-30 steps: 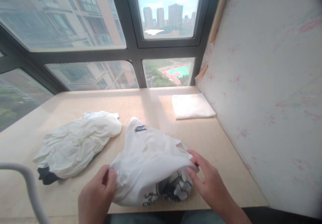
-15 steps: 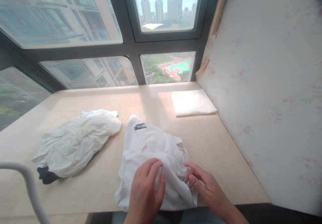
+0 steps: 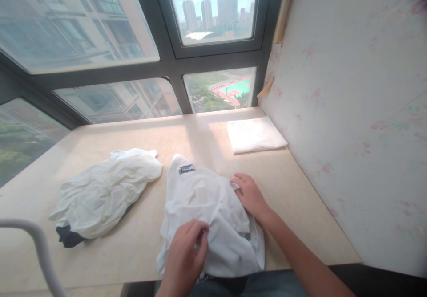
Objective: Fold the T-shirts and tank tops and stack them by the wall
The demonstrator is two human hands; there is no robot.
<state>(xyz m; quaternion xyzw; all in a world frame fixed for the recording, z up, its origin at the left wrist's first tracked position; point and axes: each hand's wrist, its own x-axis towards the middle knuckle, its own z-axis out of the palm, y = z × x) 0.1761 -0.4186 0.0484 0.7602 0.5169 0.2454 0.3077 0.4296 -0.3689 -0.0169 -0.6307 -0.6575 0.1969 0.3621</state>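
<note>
A white T-shirt [image 3: 200, 199] with a small black label lies crumpled on the pale wooden table [image 3: 293, 185] right in front of me. My left hand [image 3: 185, 254] is closed, pinching the cloth near the table's front edge. My right hand [image 3: 250, 194] rests on the shirt's right side with fingers gripping a fold of the cloth. The shirt's lower hem hangs a little over the table edge.
A second crumpled white garment [image 3: 106, 190] with a dark piece under it lies to the left. A neatly folded white cloth [image 3: 255, 134] sits at the back right by the papered wall [image 3: 350, 110]. Windows run along the back. A grey curved bar [image 3: 36, 243] stands at the lower left.
My right hand has moved from the shirt's near edge up and away to its right side. My left hand slid slightly toward me. The printed underside of the shirt, seen one second ago, is now covered.
</note>
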